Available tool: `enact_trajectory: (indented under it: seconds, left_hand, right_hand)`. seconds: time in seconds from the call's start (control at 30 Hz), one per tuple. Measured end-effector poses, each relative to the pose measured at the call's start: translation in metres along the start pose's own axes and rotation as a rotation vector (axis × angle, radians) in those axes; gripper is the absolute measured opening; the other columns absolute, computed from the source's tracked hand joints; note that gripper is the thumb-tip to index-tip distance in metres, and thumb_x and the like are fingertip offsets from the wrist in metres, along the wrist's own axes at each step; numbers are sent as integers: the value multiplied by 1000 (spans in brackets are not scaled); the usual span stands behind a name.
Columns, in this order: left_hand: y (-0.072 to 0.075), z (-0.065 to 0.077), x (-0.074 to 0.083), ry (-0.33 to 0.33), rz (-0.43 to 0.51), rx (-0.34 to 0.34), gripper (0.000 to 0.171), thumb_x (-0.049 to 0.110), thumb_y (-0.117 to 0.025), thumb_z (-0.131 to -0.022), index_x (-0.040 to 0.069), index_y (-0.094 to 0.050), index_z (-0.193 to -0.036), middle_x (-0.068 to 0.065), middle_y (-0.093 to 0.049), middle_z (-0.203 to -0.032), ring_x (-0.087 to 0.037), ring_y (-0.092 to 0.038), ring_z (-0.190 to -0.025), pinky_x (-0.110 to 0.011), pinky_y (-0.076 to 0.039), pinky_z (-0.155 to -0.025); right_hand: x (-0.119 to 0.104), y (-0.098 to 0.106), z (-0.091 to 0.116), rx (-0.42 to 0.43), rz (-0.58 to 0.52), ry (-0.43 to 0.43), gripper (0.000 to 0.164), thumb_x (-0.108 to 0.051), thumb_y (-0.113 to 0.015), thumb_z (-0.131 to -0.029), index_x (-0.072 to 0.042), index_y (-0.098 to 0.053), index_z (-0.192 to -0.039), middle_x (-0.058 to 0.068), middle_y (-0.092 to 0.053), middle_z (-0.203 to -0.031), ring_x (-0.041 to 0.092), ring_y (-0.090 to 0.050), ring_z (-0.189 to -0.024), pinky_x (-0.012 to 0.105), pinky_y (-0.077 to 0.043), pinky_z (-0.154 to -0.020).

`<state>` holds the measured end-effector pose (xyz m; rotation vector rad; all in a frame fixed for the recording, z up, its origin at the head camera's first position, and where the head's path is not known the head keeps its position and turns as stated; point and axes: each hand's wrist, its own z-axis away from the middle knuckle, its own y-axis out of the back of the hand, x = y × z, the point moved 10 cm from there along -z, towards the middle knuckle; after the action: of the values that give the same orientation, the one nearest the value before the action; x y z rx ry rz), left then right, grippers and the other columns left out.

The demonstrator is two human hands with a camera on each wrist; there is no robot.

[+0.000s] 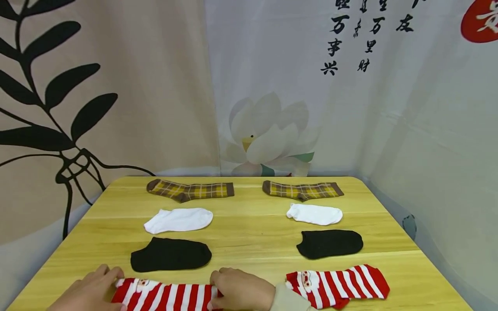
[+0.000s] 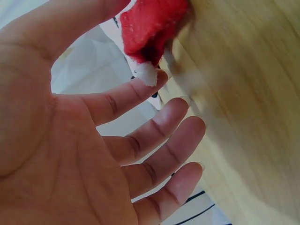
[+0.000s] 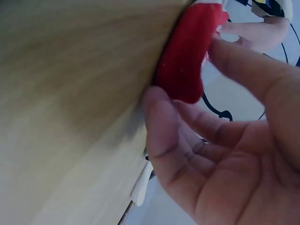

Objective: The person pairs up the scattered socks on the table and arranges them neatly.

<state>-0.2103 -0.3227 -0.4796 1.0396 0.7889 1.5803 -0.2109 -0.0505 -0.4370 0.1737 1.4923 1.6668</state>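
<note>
A red-and-white striped Christmas sock (image 1: 171, 296) with a Santa face lies flat along the table's near edge, partly cut off by the frame. My left hand (image 1: 91, 289) is at its cuff end. In the left wrist view its fingers are spread and fairly straight, and the index fingertip touches a white tuft (image 2: 146, 75) on the sock. At the opposite end, my right hand (image 1: 243, 288) holds the red toe (image 3: 185, 61) between thumb and fingers. A matching striped sock (image 1: 365, 280) lies to the right, partly behind the right sleeve.
On the wooden table (image 1: 253, 242), other socks lie in two columns: black socks (image 1: 171, 255) (image 1: 330, 243), white socks (image 1: 179, 219) (image 1: 315, 214) and brown-yellow plaid socks (image 1: 194, 191) (image 1: 303, 190) at the back. A printed curtain (image 1: 163, 86) hangs behind the table.
</note>
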Motion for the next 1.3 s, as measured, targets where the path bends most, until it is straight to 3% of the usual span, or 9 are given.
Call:
enact_trajectory:
  seconds: [0.13, 0.33, 0.53, 0.8, 1.07, 1.3]
  left_hand:
    - [2, 1, 1, 31, 18, 4, 56, 51, -78, -71, 10, -55, -101, -5, -49, -86, -18, -49, -76, -38, -47, -68]
    - [3, 2, 3, 55, 33, 25, 47, 49, -73, -77, 9, -56, -94, -4, -49, -82, -17, -49, -73, -36, -44, -67]
    - [2, -1, 3, 74, 83, 42, 36, 40, -71, -83, 8, -54, -86, -2, -49, -76, -15, -49, -71, -32, -43, -66]
    - [8, 7, 22, 50, 220, 54, 26, 24, -72, -84, 8, -52, -82, 0, -52, -71, -14, -50, -70, -30, -42, -67]
    - [14, 12, 30, 26, 274, 62, 28, 21, -73, -83, 7, -60, -103, 0, -55, -76, -14, -51, -72, -31, -46, -68]
    - [10, 17, 49, -9, 299, 64, 17, 15, -74, -82, 8, -63, -93, 0, -55, -74, -15, -50, -72, -29, -44, -67]
  right_hand:
    - [-1, 1, -2, 51, 12, -5, 16, -27, -71, -87, -17, -61, -96, -11, -50, -77, -1, -44, -66, 15, -40, -63]
    - [-6, 3, -3, 75, 50, 30, 9, -24, -68, -90, -18, -63, -95, -11, -53, -78, -2, -43, -69, 14, -39, -65]
    - [-7, 12, -1, 111, 70, 49, 7, -22, -64, -93, -18, -59, -90, -13, -52, -70, -1, -43, -61, 14, -37, -58]
    - [-1, 18, 7, 124, 35, 66, 6, -20, -63, -93, -19, -58, -90, -14, -53, -69, -1, -43, -58, 14, -38, -54]
    - [2, 31, 21, 147, 27, 91, 4, -21, -64, -93, -18, -61, -91, -16, -54, -68, -2, -41, -54, 13, -36, -52]
    - [17, 36, 39, 138, 6, 37, 4, -23, -65, -92, -19, -65, -91, -17, -55, -66, -1, -41, -53, 14, -36, -52]
